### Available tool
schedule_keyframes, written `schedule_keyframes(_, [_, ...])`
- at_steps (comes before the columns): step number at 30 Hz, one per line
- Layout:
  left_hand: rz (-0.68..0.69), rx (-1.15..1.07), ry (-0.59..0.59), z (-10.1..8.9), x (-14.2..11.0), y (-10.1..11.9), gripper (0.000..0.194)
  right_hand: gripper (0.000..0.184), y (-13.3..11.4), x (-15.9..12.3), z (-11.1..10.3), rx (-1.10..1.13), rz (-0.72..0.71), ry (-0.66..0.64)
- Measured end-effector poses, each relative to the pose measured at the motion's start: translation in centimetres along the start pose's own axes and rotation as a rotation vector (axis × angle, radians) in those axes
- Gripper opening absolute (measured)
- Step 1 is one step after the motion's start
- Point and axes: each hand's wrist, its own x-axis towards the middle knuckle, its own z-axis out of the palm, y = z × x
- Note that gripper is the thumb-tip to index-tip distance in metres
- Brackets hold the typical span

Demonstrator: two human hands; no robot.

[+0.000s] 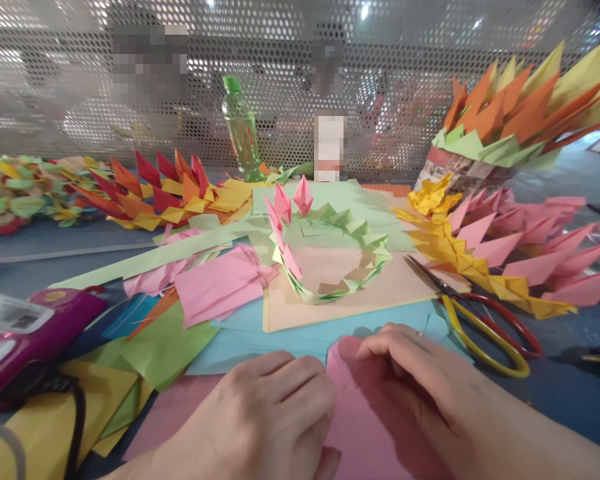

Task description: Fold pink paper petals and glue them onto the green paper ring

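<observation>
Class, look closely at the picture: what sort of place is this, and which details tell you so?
Probably a papercraft worktable: loose pink paper lies under the hands, scissors are nearby, and folded points stand on a green paper ring. The wider venue is unclear.

Looks like a paper-craft table, perhaps at a stall or workshop. Stacked coloured sheets [220,280] around a green folded ring [330,293]; scissors [460,300] to its right, a spiky folded-paper piece [510,127] beyond them, perforated metal screen [280,60] behind the ring.
</observation>
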Motion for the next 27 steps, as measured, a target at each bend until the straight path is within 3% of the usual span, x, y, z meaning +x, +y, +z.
schedule_keyframes(6, [0.010,0.008,-0.021,-0.09,-0.21,0.01,0.015,0.051,-0.03,0.08,-0.21,-0.084,-0.087,-0.032])
schedule_keyframes(12, [0.008,0.011,-0.029,-0.19,-0.18,0.13,0.017,0.056,-0.13,-0.11,-0.61,-0.095,-0.102,-0.038])
schedule_keyframes(15, [0.011,0.013,-0.014,-0.18,-0.19,0.13,0.017,0.053,-0.19,0.06,-0.42,-0.074,-0.093,-0.060])
schedule_keyframes(20, [0.021,0.026,-0.010,-0.25,-0.18,0.24,0.016,0.024,-0.44,0.24,0.26,-0.134,-0.102,0.037])
schedule_keyframes(27, [0.085,0.088,0.080,-0.34,0.44,-0.04,0.018,0.040,-0.02,0.06,0.31,-0.136,-0.129,0.032])
